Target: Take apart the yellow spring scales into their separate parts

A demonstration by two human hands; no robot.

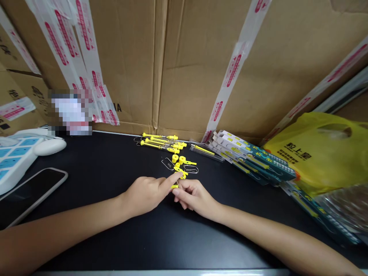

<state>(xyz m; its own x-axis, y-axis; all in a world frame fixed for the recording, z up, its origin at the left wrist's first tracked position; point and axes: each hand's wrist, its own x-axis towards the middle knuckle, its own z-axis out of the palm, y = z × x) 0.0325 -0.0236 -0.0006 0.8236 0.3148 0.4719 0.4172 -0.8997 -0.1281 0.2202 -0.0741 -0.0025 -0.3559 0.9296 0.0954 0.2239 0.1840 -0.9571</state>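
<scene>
Where the hands meet: small yellow piece (174, 186) right at the fingertips, low-key half hidden by them
Right hand (197, 195): thumb and fingers pinched together at that piece
Left hand (146, 193): index stuck out over it, other fingers curled; can't tell if it's gripping
Just beyond the fingers: loose yellow parts (183, 160) and bent wire clips (191, 169), pretty cramped
Further back: pile of yellow rods (161, 143) with hooked ends, near the cardboard (184, 76)
Right side: stacked hook packs (244, 155) and a yellow bag (324, 153) hogging the space, bag overlapping some packs
Left side: phone (31, 195) near the left forearm, white power strip (17, 157) behind it
Surface: black tabletop (178, 237), bare in front of the hands
</scene>
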